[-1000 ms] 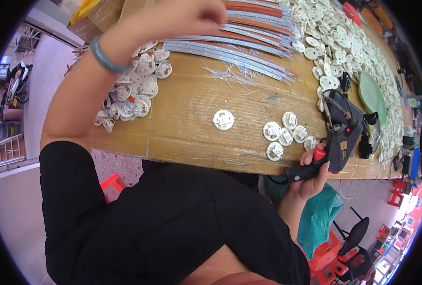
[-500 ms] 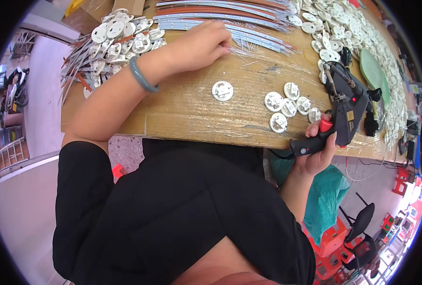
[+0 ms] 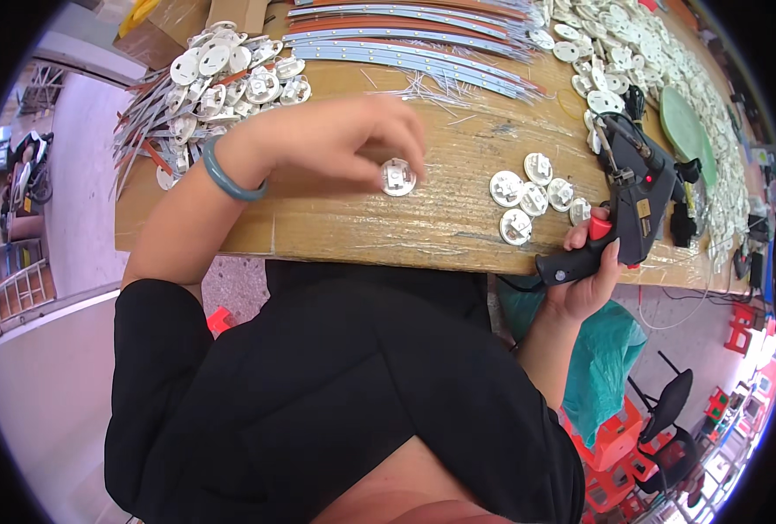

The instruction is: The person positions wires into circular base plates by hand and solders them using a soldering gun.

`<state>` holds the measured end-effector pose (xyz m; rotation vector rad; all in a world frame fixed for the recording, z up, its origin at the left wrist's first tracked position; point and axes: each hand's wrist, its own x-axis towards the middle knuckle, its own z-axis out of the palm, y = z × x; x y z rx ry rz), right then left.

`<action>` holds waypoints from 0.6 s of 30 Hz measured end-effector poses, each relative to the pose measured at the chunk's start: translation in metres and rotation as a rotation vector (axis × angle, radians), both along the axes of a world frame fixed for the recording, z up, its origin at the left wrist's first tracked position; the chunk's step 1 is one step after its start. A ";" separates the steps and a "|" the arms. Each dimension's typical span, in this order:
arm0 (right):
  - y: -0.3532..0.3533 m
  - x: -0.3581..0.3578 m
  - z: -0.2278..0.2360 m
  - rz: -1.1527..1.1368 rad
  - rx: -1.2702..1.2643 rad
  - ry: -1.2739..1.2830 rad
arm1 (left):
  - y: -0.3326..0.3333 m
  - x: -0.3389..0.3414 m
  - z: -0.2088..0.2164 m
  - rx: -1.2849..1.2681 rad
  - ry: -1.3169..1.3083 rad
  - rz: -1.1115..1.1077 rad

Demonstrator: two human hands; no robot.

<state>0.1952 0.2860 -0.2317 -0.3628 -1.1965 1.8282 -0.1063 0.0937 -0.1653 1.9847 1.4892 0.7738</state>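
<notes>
My left hand [image 3: 349, 140], a grey-green bangle on its wrist, is over the table with thumb and fingertips closed at opposite sides of a white round lamp base [image 3: 398, 177]. The fingers are partly blurred. A small raised white part sits on the face of that base. To the right, my right hand [image 3: 591, 278] is wrapped round the handle of a black soldering gun [image 3: 646, 205] with a red trigger. Between the two hands lies a group of several white round bases [image 3: 534, 199], flat on the wood, close to the gun.
Pale blue LED strips [image 3: 405, 57] lie in rows at the back, with thin wire offcuts [image 3: 427, 89] before them. A heap of wired round parts [image 3: 231, 74] is at left, a larger pile [image 3: 641, 52] at right by a green dish [image 3: 683, 127]. The wooden table [image 3: 344, 231] ends before me.
My left hand has come back from the LED strips and wire offcuts to the lone round base, which has shifted slightly left. My right hand still holds the soldering gun in place.
</notes>
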 end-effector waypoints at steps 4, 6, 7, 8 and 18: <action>-0.003 -0.003 0.002 -0.019 -0.062 0.091 | 0.019 -0.021 -0.009 0.062 0.185 0.451; -0.004 -0.003 0.004 -0.014 -0.054 0.088 | 0.029 -0.027 -0.024 0.071 0.300 0.518; -0.004 -0.003 0.004 -0.017 -0.048 0.082 | 0.033 -0.028 -0.027 0.029 0.330 0.535; -0.003 -0.002 0.002 -0.033 -0.044 0.079 | 0.035 -0.029 -0.030 0.072 0.379 0.529; 0.000 0.001 0.000 -0.008 -0.005 -0.010 | 0.033 -0.022 -0.014 0.176 0.302 0.639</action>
